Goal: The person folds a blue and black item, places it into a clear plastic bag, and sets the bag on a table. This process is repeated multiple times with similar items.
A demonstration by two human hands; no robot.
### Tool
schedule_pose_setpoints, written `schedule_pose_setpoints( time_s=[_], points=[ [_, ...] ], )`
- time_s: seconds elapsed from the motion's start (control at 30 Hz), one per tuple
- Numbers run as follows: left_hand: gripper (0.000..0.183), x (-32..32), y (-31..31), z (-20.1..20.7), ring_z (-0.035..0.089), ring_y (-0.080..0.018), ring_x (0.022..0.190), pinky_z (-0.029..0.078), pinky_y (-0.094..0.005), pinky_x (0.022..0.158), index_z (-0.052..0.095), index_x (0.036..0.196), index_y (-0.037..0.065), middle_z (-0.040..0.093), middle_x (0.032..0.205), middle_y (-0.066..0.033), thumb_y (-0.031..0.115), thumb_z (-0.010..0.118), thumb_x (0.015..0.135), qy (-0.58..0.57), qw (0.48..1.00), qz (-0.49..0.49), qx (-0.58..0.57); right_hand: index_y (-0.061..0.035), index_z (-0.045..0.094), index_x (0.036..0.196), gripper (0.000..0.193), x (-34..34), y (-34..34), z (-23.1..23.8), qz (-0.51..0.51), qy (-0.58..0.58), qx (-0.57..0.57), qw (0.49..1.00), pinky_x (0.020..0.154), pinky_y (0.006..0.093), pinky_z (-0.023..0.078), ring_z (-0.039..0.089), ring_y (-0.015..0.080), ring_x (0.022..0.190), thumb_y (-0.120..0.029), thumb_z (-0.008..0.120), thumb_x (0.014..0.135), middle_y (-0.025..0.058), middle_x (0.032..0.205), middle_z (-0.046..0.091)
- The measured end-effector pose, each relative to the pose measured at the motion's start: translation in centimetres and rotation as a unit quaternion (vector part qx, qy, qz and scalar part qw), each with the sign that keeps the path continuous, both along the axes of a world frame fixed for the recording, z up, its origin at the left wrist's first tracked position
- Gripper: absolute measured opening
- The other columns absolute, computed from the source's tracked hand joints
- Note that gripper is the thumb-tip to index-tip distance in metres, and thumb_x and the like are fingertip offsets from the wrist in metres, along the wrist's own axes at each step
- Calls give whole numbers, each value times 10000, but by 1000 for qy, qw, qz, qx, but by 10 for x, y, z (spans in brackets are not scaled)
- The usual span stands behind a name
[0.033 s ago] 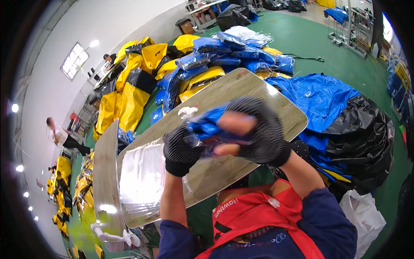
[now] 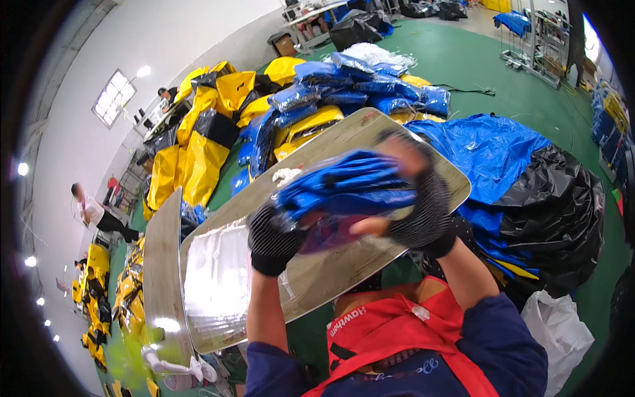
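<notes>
A folded blue plastic sheet [image 2: 350, 182] is held up over the wood-topped table [image 2: 331, 274], with clear plastic film at its left end. My left hand [image 2: 274, 231], in a black ribbed fingerless glove, closes round that left end; its fingers are mostly hidden behind the bundle. At the opposite end my right hand [image 2: 423, 198], gloved the same way, wraps the folds with thumb below and fingers above, smeared by motion. Something purplish shows under the blue folds. A stack of clear plastic bags [image 2: 215, 274] lies on the table's left part, and a crumpled white scrap [image 2: 286, 176] lies beyond my left hand.
Packed blue bundles [image 2: 370, 86] and yellow bags [image 2: 198, 159] are heaped beyond the table. Blue and black sheeting [image 2: 522, 178] spreads over the right side, near a white plastic bag [image 2: 559, 334]. A second tabletop [image 2: 162, 264] adjoins at left. A person [image 2: 99, 212] is farther left.
My right hand has moved right and slightly up, away from my left hand. Much more of the blue folded sheet shows, stretched between both hands. My left hand has barely moved.
</notes>
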State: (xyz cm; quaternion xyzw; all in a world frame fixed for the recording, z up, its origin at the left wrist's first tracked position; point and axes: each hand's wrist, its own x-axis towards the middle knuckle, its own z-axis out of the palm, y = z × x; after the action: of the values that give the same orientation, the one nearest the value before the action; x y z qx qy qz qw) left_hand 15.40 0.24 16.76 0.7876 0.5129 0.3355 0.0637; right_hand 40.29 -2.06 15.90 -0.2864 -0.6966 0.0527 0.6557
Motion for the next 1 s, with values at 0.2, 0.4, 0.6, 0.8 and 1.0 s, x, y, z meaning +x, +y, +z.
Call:
schedule_pose_setpoints(
  time_s=[0.2, 0.4, 0.6, 0.8, 1.0],
  points=[
    [741, 0, 2, -49, 569, -226, 1044, 447, -394, 921, 513, 1204, 25, 592, 1162, -113, 516, 750, 702, -293, 954, -37, -54, 7, 567, 1139, 514, 47, 24, -36, 260, 316, -458, 789, 788, 289, 504, 605, 185, 913, -346, 714, 796, 122, 1021, 625],
    [634, -16, -9, -17, 562, -212, 1034, 405, -367, 959, 551, 1185, 10, 599, 1129, -117, 564, 440, 898, -573, 796, -141, -135, -4, 654, 982, 262, 7, 16, -30, 34, 260, -291, 920, 743, 232, 459, 572, 98, 824, -232, 660, 851, 42, 869, 656],
    [444, -14, -21, -8, 606, -197, 913, 443, -322, 871, 651, 997, -46, 663, 972, -131, 330, 414, 976, -383, 922, 39, 46, 1, 687, 950, 225, 2, 26, -43, 80, 295, -259, 916, 797, 242, 451, 587, 106, 825, -202, 600, 904, 46, 907, 675],
    [521, -42, -50, 73, 663, -284, 779, 525, -382, 730, 563, 1034, -13, 650, 913, -239, 474, 398, 953, -448, 891, 53, 54, -10, 683, 968, 198, 7, -6, 60, 8, 186, -79, 979, 740, 303, 524, 650, 148, 817, -179, 607, 897, 89, 862, 693],
    [418, -91, 42, -40, 608, -197, 638, 485, -303, 621, 624, 943, 57, 639, 801, -113, 417, 414, 964, -220, 974, -19, -41, -7, 671, 955, 289, -1, 93, -30, 94, 129, -348, 924, 540, 275, 490, 633, 154, 594, -280, 630, 871, 91, 781, 668]
  ],
)
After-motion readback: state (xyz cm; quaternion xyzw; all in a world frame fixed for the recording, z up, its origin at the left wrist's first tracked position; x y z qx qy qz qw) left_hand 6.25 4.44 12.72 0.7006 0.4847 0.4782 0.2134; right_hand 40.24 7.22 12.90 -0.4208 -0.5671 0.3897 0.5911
